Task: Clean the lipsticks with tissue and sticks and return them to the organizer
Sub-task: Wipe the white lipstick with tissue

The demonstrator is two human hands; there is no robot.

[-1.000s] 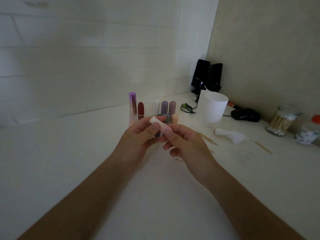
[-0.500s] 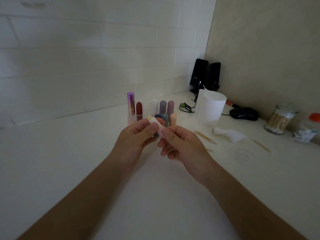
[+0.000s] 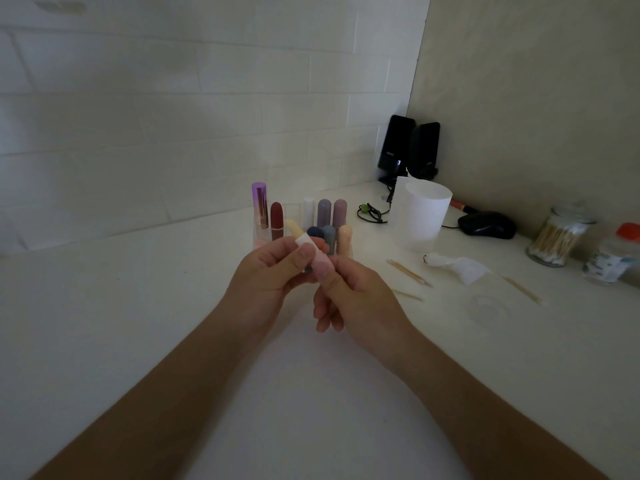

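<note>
A pale pink-and-white lipstick (image 3: 313, 252) is held above the table between both hands. My left hand (image 3: 266, 275) pinches its white upper end, and my right hand (image 3: 356, 296) grips its pink lower end with thumb and fingers. Just behind them stands the clear organizer (image 3: 292, 216) with several lipsticks upright in it, among them a purple one (image 3: 259, 209) and a dark red one (image 3: 277, 220). A crumpled tissue (image 3: 457, 266) lies to the right, with wooden sticks (image 3: 408, 271) beside it.
A white cup (image 3: 420, 216) stands right of the organizer. A black mouse (image 3: 486, 225), two black speakers (image 3: 408, 147) and a cable lie behind it. A jar of cotton swabs (image 3: 557, 237) and a red-capped bottle (image 3: 616, 254) stand at the far right, near the wall.
Both hands have shifted slightly with the lipstick, which now tilts more upright. The view has drifted a little. Everything on the table stays in place.
</note>
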